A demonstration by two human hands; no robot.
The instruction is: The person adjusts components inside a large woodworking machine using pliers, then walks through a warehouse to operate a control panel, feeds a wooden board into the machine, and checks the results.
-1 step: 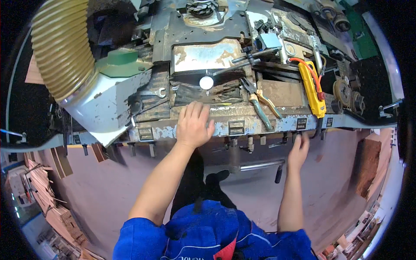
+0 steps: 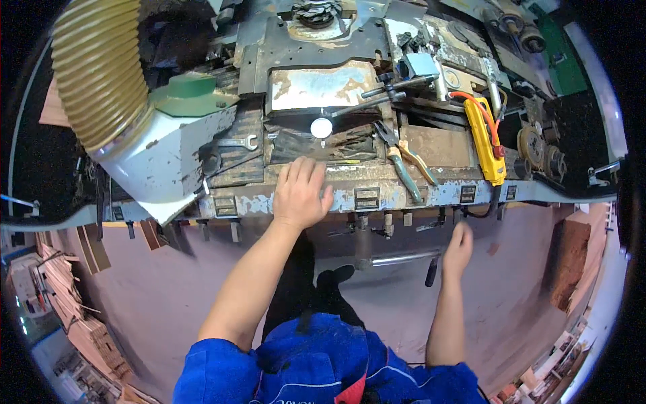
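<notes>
The dial gauge [image 2: 321,128] has a white face. Right of the gauge, the pliers [image 2: 407,177] have one teal handle and one cream-and-orange handle; farther right, a control box [image 2: 480,128] is bright yellow with a red knob [image 2: 498,151], beside an orange cable [image 2: 482,104]. Left of the gauge, a wrench [image 2: 237,143] is silver, a hood [image 2: 149,170] is white with chipped grey patches and a green cap [image 2: 192,96], and a ribbed hose [image 2: 101,74] is ringed in tan-yellow. On the person's side of the gauge, the surface [image 2: 257,205] shows flaking pale blue paint with brown patches, and the shirt [image 2: 222,374] is blue with white piping and red trim.
</notes>
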